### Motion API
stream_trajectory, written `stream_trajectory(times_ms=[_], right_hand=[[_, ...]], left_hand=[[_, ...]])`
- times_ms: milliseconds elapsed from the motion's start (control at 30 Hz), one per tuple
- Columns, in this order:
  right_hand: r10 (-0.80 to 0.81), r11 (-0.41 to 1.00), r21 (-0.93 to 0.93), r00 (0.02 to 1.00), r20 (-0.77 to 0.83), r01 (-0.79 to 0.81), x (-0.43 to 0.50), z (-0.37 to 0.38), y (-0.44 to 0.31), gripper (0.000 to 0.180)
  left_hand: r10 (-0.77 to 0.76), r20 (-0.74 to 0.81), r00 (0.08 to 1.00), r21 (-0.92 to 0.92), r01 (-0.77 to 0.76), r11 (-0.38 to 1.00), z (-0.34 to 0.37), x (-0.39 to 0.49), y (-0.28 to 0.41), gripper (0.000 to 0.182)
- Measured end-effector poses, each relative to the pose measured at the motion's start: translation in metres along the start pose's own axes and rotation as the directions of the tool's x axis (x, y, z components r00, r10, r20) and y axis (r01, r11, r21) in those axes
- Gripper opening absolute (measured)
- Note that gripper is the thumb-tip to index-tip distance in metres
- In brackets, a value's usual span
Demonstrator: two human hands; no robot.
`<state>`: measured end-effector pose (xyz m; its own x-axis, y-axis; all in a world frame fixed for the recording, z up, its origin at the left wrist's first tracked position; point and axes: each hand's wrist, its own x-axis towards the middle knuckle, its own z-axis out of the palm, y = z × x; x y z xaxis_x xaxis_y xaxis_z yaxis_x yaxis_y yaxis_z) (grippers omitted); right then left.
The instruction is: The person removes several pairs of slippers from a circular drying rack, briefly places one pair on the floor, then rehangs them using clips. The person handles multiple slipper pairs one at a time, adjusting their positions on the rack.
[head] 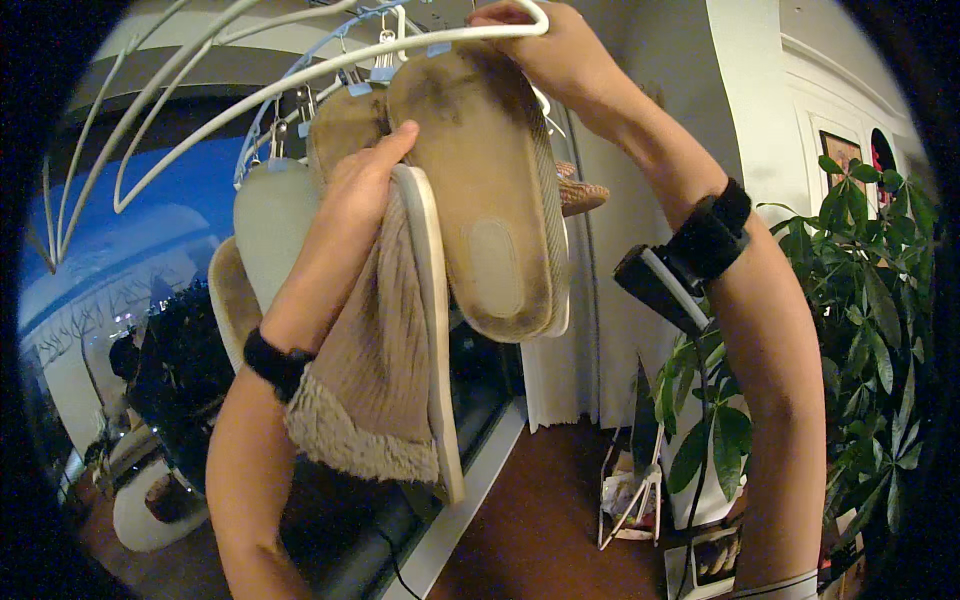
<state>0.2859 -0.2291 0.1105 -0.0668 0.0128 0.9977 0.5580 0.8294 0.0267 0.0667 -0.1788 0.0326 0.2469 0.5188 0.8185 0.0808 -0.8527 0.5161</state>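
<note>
Several slippers hang from a blue clip hanger with metal clips (384, 56). My left hand (360, 180) grips the upper edge of a brown corduroy slipper (382, 322) with a fleecy rim and a pale sole, its thumb pointing up. Just right of it hangs a tan slipper (487, 172) with a dark, worn insole. My right hand (532, 34) is raised at the top, fingers bent behind the end of a white hanger (330, 71) and above the tan slipper; what its fingertips hold is hidden. A pale green slipper (274, 225) hangs further left.
More white hangers (135, 112) hang at the upper left, before a dark window (172, 225). A leafy potted plant (862, 300) stands at the right, near a pale curtain (570, 360). A small white rack (630, 502) stands on the brown floor (517, 510).
</note>
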Motion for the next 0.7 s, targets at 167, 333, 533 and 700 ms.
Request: stream_trajectory(times_ms=[167,333,533,700], right_hand=[[0.003,0.998,0.055,1.0,-0.031,-0.001,0.009,0.028,0.022,0.021],[0.025,0.999,0.038,0.999,-0.028,-0.024,0.018,0.047,0.037,0.017],[0.009,0.997,0.081,0.997,-0.071,-0.004,0.025,0.045,0.036,0.012],[-0.008,0.954,0.299,0.998,-0.06,0.025,0.025,0.05,0.031,0.017]], left_hand=[[-0.149,0.153,0.977,-0.14,0.17,0.975,-0.001,0.009,0.03,0.034],[-0.174,0.345,0.922,-0.469,0.33,0.819,-0.005,0.034,0.024,0.019],[-0.115,0.23,0.966,-0.339,0.19,0.921,-0.01,0.062,0.011,0.017],[0.022,0.13,0.991,-0.153,-0.002,0.988,-0.01,0.057,0.01,0.024]])
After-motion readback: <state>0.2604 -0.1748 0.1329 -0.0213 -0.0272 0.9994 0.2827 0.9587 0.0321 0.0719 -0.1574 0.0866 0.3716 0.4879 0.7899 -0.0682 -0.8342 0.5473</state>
